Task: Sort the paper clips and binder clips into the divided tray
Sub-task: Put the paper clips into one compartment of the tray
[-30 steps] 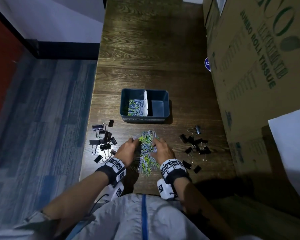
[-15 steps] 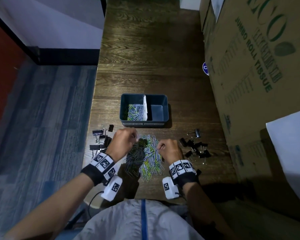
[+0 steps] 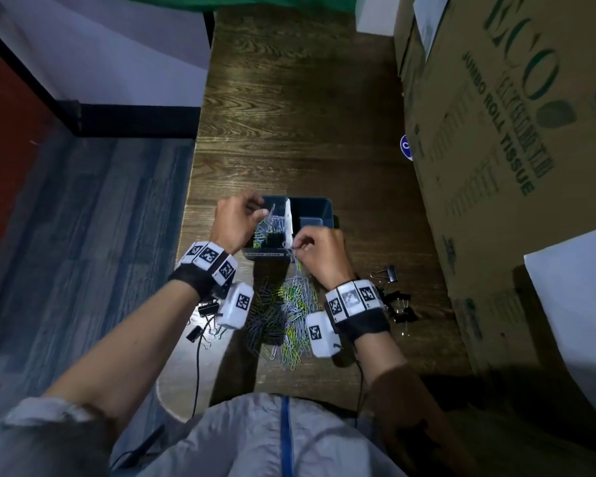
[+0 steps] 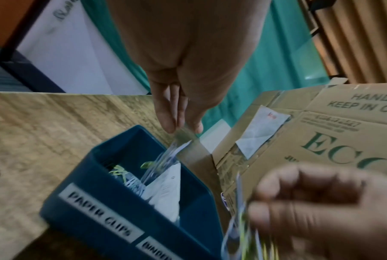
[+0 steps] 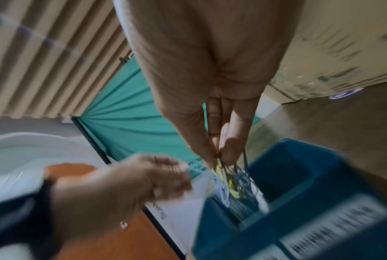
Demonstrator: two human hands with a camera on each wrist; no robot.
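The blue divided tray [image 3: 324,210] sits on the wooden table [image 3: 289,115], split by a white divider [image 3: 288,218]. Its left compartment, labelled PAPER CLIPS, holds a loose heap of paper clips [image 3: 267,230] in white, green and grey; the right compartment looks bare of clips, though its floor is dim.

The left hand [image 3: 236,220] is above the left compartment, fingers straight and close together, with blurred clips [image 4: 163,161] just below the fingertips; whether they are pinched or falling I cannot tell. The right hand [image 3: 319,253] is at the tray's near edge, thumb and fingers pinching a small bunch of clips [image 5: 230,183].

A larger pile of paper clips [image 3: 286,315] lies on the table between the wrists. Black binder clips [image 3: 394,294] lie to the right, and others [image 3: 203,315] to the left, both groups partly hidden behind the wristbands. The right-hand label is cut off and unreadable.
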